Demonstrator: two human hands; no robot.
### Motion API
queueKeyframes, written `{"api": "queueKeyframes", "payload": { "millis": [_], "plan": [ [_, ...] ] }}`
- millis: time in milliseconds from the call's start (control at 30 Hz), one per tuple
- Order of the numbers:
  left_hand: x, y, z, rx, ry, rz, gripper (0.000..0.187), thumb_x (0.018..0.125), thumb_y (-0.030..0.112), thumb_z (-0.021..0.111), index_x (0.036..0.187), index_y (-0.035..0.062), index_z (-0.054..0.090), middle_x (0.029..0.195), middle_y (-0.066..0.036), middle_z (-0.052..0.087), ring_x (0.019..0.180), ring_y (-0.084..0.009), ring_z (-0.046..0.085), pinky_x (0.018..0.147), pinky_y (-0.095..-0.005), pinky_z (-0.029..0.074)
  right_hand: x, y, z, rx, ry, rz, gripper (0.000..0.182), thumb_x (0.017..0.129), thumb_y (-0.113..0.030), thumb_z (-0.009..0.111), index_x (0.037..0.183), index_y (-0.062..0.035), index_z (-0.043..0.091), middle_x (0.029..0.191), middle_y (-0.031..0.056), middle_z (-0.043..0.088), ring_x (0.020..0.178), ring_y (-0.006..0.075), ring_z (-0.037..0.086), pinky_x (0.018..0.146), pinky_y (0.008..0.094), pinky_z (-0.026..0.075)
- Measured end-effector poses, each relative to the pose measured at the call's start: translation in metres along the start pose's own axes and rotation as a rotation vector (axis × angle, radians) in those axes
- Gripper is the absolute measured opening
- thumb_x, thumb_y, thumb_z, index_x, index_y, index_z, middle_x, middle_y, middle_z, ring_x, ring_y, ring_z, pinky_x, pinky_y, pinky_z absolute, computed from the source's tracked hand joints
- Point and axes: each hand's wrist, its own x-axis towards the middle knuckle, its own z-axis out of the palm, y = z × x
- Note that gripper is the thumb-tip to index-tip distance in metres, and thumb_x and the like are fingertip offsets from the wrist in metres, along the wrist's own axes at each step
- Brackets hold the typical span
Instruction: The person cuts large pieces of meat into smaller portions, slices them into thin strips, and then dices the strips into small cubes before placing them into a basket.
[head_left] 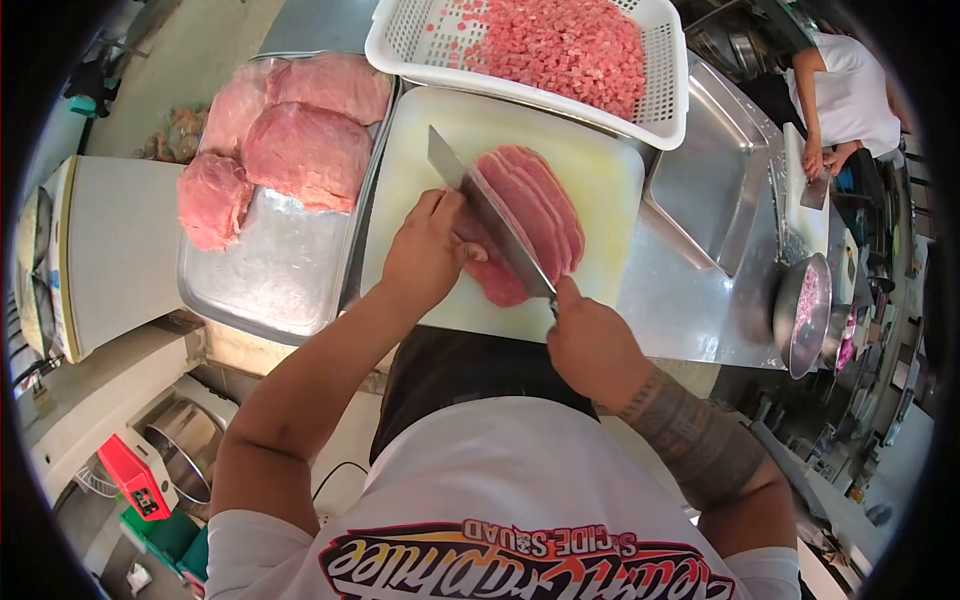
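Observation:
My right hand (pixel 596 345) is wrapped round the handle of a wide cleaver (pixel 497 217), whose blade runs diagonally through raw pink meat on a white cutting board (pixel 410 140). Several meat slices (pixel 540 205) lie overlapped to the right of the blade. On its left side is the remaining meat piece (pixel 500 287), with my left hand (pixel 425 248) gripping it, fingers curled close to the blade. Part of that piece is hidden beneath the fingers and the cleaver.
Left of the board, a metal tray (pixel 285 255) carries several large meat pieces (pixel 305 155). Behind the board sits a white basket (pixel 400 62) of diced meat (pixel 570 55). To the right are another metal tray (pixel 735 160), a steel bowl (pixel 803 318) and a person (pixel 850 90) holding a blade.

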Motion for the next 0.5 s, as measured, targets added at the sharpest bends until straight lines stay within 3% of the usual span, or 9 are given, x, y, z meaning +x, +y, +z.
{"api": "queueKeyframes", "payload": {
  "millis": [67, 167, 233, 300, 400, 500],
  "plan": [
    [0.0, 0.006, -0.002, -0.08, -0.039, -0.091, 0.075, 0.071, 0.02, 0.094, 0.134, -0.0002, 0.057, 0.128, -0.018, 0.062, 0.106, -0.0376, 0.068, 0.087, -0.0451, 0.059, 0.023, -0.002, 0.02, -0.027, 0.068, -0.06, 0.03, 0.093, -0.005, 0.059, 0.119, 0.006, 0.047, 0.082, 0.0251, 0.069, 0.077, 0.044, 0.07, 0.071, 0.0521, 0.057],
    [-0.002, -0.006, 0.005, 0.063, 0.086, 0.09, 0.073, 0.071, 0.022, 0.094, 0.131, 0.0002, 0.058, 0.124, -0.017, 0.064, 0.099, -0.0344, 0.069, 0.084, -0.0431, 0.059, 0.051, -0.01, 0.039, -0.001, 0.085, 0.008, 0.033, 0.093, -0.005, 0.058, 0.123, 0.007, 0.048, 0.082, 0.0245, 0.069, 0.077, 0.0432, 0.071, 0.07, 0.0505, 0.057],
    [0.0, -0.007, 0.002, 0.015, 0.096, 0.086, 0.071, 0.071, 0.023, 0.094, 0.128, 0.0006, 0.059, 0.121, -0.016, 0.065, 0.096, -0.0332, 0.068, 0.083, -0.0425, 0.058, 0.055, -0.012, 0.038, 0.018, 0.093, 0.028, 0.033, 0.092, -0.005, 0.06, 0.121, 0.0062, 0.049, 0.082, 0.0257, 0.07, 0.078, 0.0449, 0.071, 0.07, 0.0527, 0.057],
    [-0.005, -0.005, 0.004, -0.022, 0.1, 0.079, 0.069, 0.071, 0.023, 0.094, 0.126, 0.0011, 0.06, 0.119, -0.015, 0.066, 0.095, -0.0324, 0.067, 0.083, -0.0421, 0.057, 0.045, -0.014, 0.029, 0.023, 0.119, 0.005, 0.032, 0.09, -0.006, 0.063, 0.116, 0.0046, 0.048, 0.08, 0.0284, 0.069, 0.079, 0.0486, 0.07, 0.071, 0.0581, 0.055],
    [-0.009, -0.008, 0.006, -0.033, 0.104, 0.071, 0.067, 0.071, 0.024, 0.094, 0.125, 0.0018, 0.061, 0.118, -0.015, 0.066, 0.096, -0.0319, 0.066, 0.084, -0.0422, 0.057, -0.026, -0.01, -0.005, -0.029, 0.004, 0.035, 0.025, 0.093, -0.009, 0.061, 0.113, 0.0019, 0.05, 0.083, 0.0257, 0.071, 0.08, 0.0451, 0.072, 0.071, 0.0556, 0.057],
    [-0.01, -0.013, 0.008, -0.041, 0.136, 0.101, 0.066, 0.072, 0.024, 0.094, 0.124, 0.0023, 0.061, 0.118, -0.014, 0.066, 0.099, -0.0317, 0.066, 0.087, -0.0422, 0.056, -0.054, 0.011, 0.01, -0.053, -0.099, 0.171, 0.027, 0.092, -0.01, 0.061, 0.113, 0.0024, 0.05, 0.084, 0.0266, 0.071, 0.08, 0.0468, 0.071, 0.073, 0.0574, 0.056]
  ]
}}
